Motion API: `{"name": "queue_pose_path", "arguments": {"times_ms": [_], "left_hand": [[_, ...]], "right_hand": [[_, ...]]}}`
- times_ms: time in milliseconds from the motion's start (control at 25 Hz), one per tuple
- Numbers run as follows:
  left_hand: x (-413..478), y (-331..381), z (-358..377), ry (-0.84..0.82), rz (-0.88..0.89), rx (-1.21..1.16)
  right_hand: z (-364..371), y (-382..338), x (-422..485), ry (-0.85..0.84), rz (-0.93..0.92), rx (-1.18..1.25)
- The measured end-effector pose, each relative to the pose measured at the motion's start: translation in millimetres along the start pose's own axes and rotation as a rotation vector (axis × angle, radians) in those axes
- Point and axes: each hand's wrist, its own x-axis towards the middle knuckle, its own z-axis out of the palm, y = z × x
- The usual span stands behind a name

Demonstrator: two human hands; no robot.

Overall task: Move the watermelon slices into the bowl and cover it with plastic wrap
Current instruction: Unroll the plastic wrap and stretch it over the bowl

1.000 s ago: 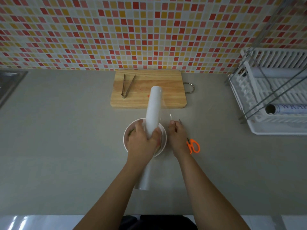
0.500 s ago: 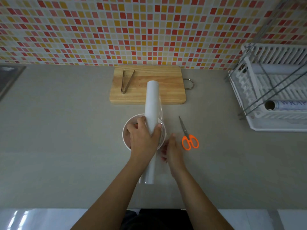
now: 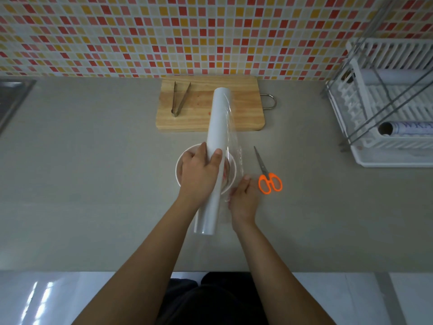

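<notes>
A white bowl [image 3: 182,160] sits on the grey counter, mostly hidden under my left hand [image 3: 199,177]. Red watermelon slices [image 3: 226,171] show dimly inside it through the film. My left hand grips a long white roll of plastic wrap [image 3: 216,137] held lengthwise over the bowl. A clear sheet of film [image 3: 235,151] hangs off the roll's right side. My right hand [image 3: 243,198] rests just right of the bowl, fingers pinching the film's loose lower edge.
A wooden cutting board [image 3: 243,113] with metal tongs [image 3: 179,98] lies behind the bowl. Orange-handled scissors [image 3: 269,180] lie to the right. A white dish rack [image 3: 386,109] holding another roll stands far right. A sink edge [image 3: 11,95] is at far left.
My right hand slid back from beside the bowl's far right rim to its near right side, uncovering the scissors. The roll stayed over the bowl in my left hand.
</notes>
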Motion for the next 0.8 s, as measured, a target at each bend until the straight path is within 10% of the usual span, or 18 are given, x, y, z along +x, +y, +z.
{"name": "queue_pose_path", "arguments": {"times_ms": [640,800], "left_hand": [[-21,3,22,0.162,0.171,0.050],[-27,2,26,0.161,0.181,0.122]], "right_hand": [[-21,1,22,0.114,0.119,0.020],[-24,-47,74,-0.095,-0.104,0.041]]}}
